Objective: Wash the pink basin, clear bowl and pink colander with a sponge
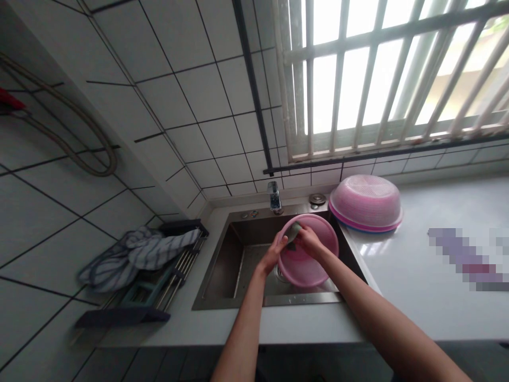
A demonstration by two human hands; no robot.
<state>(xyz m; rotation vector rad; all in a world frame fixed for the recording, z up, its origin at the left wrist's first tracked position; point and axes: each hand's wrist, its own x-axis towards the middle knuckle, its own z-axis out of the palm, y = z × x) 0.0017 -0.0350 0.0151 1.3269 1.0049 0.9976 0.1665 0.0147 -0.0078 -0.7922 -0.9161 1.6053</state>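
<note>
A round pink plastic colander (312, 265) is tilted in the steel sink (222, 265), its open side facing me. At its left rim my left hand (273, 254) is closed, thumb on the inner side and fingers hidden behind the wall. Inside the colander my right hand (309, 240) pinches a grey-green scouring pad (293, 232) against the upper left wall. The pad lies close to my left thumb; whether the two touch, I cannot tell.
Behind the sink stands a faucet (274, 197), with a drain strainer (317, 199) to its right. Upturned pink baskets (366, 201) rest on the right counter. At left, a striped cloth (139, 254) lies over a rack (175, 276). A blurred patch (465, 257) covers something at far right.
</note>
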